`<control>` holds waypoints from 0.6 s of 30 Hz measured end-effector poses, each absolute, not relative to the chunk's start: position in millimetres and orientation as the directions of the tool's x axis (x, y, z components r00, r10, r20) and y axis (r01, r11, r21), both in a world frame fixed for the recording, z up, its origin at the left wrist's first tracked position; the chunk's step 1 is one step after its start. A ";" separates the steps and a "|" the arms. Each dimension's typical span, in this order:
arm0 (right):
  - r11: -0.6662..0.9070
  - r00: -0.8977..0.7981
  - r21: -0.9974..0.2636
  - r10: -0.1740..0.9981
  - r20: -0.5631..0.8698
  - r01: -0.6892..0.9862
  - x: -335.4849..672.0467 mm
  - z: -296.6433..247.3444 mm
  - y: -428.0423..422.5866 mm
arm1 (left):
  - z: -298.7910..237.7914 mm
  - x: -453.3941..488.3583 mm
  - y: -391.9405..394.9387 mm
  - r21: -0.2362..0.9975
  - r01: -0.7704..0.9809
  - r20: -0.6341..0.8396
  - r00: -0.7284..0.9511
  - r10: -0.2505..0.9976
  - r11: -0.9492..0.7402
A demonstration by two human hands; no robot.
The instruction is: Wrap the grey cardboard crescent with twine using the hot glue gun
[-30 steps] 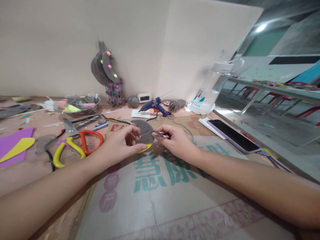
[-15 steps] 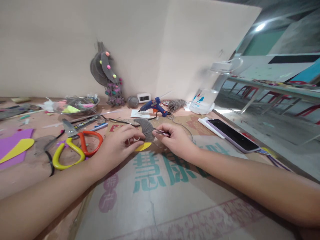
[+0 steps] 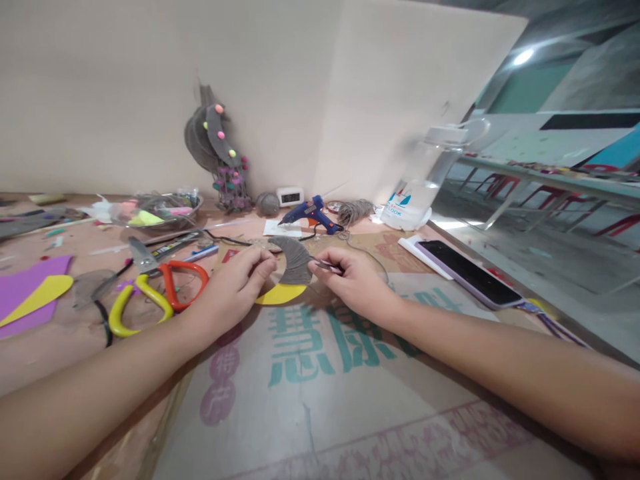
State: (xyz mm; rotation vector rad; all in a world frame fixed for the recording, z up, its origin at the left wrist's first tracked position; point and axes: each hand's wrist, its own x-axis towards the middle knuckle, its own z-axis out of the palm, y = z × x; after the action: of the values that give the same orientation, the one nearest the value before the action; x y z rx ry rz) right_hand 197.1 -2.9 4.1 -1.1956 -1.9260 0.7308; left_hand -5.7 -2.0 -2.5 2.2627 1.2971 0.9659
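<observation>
A crescent shape [image 3: 295, 261] stands between my hands over the printed cardboard. Grey yarn wraps its upper part, while the yellow lower end [image 3: 281, 294] is bare. My right hand [image 3: 357, 283] pinches the crescent at its right edge; a thin dark piece, too small to name, shows between these fingers. To the left, my left hand [image 3: 240, 283] is closed, thumb against fingertips, beside the crescent's inner curve. Whatever it pinches is hidden. A loose strand of grey yarn [image 3: 373, 257] curves behind my right hand.
Scissors [image 3: 167, 293] with red and yellow handles lie left of my left hand. Behind the crescent are a blue glue gun [image 3: 313, 212], a yarn bundle [image 3: 355, 211] and a small clock [image 3: 290, 197]. A water bottle [image 3: 417, 183] and a phone [image 3: 467, 273] are at the right.
My left hand has moved left off the crescent, baring more of its yellow lower end. My right hand still pinches the right edge. The whole view has shifted slightly.
</observation>
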 end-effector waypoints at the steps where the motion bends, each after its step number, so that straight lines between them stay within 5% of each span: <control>1: 0.406 -0.297 -0.774 0.910 0.291 0.485 197.1 4.0 -2.8 | -2.8 -6.2 -1.4 0.600 0.613 0.373 0.355 0.857 -0.515; 18: 0.452 -0.335 -0.758 0.886 0.321 0.470 196.1 1.8 -3.3 | -1.9 -6.6 -1.1 0.581 0.577 0.405 0.406 0.819 -0.574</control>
State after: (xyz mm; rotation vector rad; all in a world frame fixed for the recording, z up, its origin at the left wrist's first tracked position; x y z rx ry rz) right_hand 196.1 -3.3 1.8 -1.1334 -1.9680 0.7190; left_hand -6.6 -1.1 -1.9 2.3184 1.2049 0.9612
